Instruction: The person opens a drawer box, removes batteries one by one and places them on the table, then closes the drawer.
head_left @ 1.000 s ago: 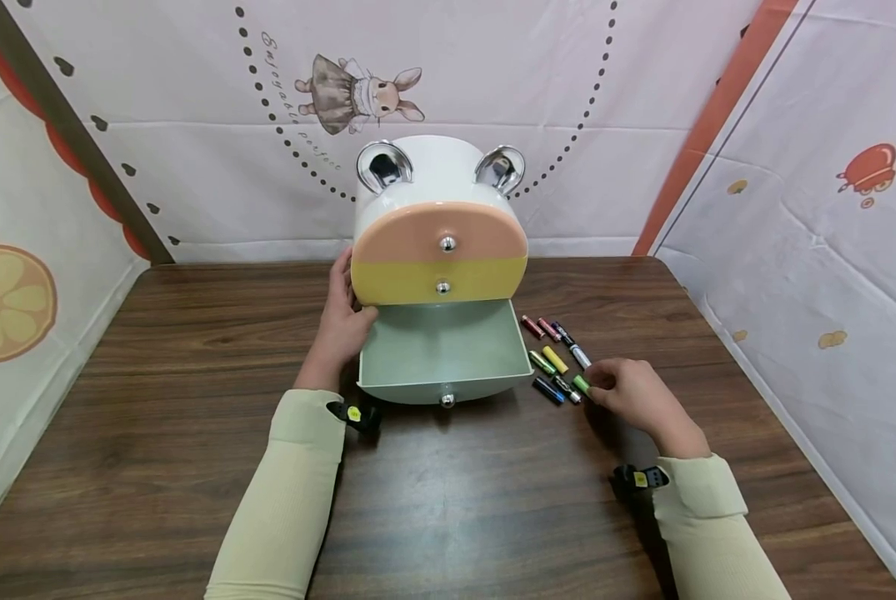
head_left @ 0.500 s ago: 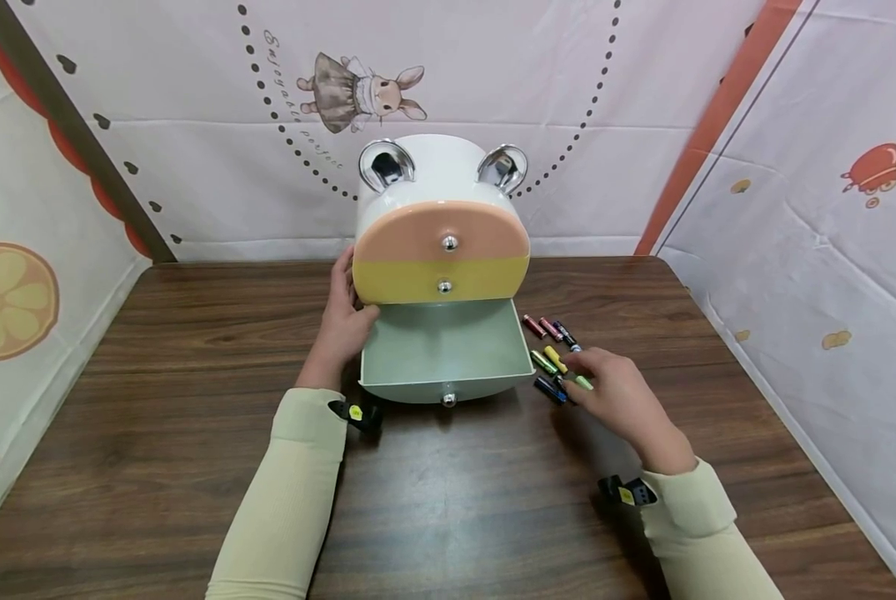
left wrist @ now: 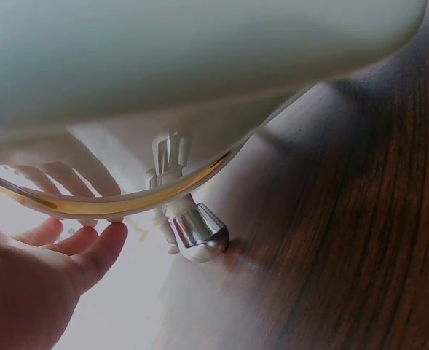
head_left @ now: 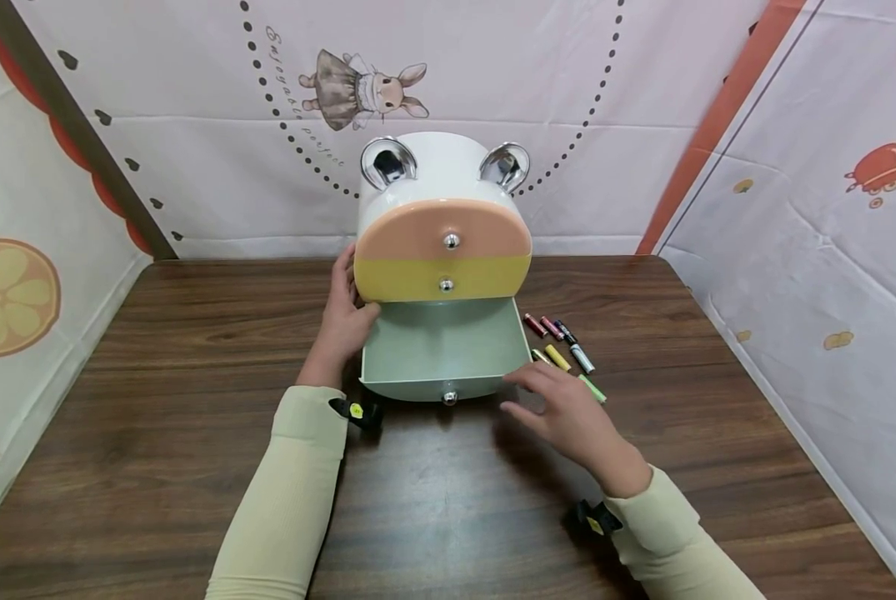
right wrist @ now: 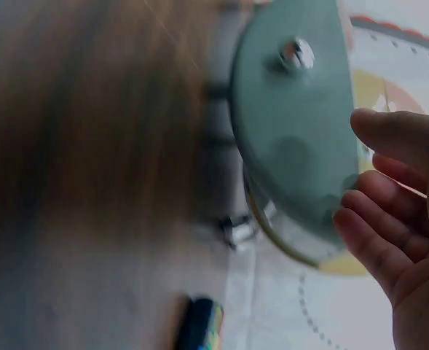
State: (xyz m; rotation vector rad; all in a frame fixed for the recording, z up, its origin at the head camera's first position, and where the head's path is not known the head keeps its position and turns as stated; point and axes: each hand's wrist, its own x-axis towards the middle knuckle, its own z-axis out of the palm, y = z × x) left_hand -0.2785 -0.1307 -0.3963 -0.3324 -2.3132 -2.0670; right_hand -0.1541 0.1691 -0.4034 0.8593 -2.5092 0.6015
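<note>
A small frog-like drawer cabinet (head_left: 445,179) with a white body, silver eyes and orange and yellow drawer fronts stands on the table. Its green bottom drawer (head_left: 446,342) is pulled out and looks empty inside. My left hand (head_left: 337,329) rests on the cabinet's left side, fingers along the wall and thumb at the front edge. Beside the drawer's front right corner, my right hand (head_left: 568,417) has its thumb and fingers spread apart, holding nothing. Several batteries lie right of the drawer, among them a yellow battery (head_left: 558,358), a green battery (head_left: 593,389) and a silver battery (head_left: 582,358); my right hand hides others.
The brown wooden table (head_left: 192,467) ends at a printed cloth (head_left: 267,192) hung behind the cabinet. More patterned cloth hangs on both sides. A silver knob (head_left: 450,397) juts from the drawer front, and a silver foot (left wrist: 199,233) shows below the cabinet.
My right hand has moved left from the batteries to the drawer's front right corner. The silver and green batteries have shifted slightly on the table. My left hand stays on the cabinet.
</note>
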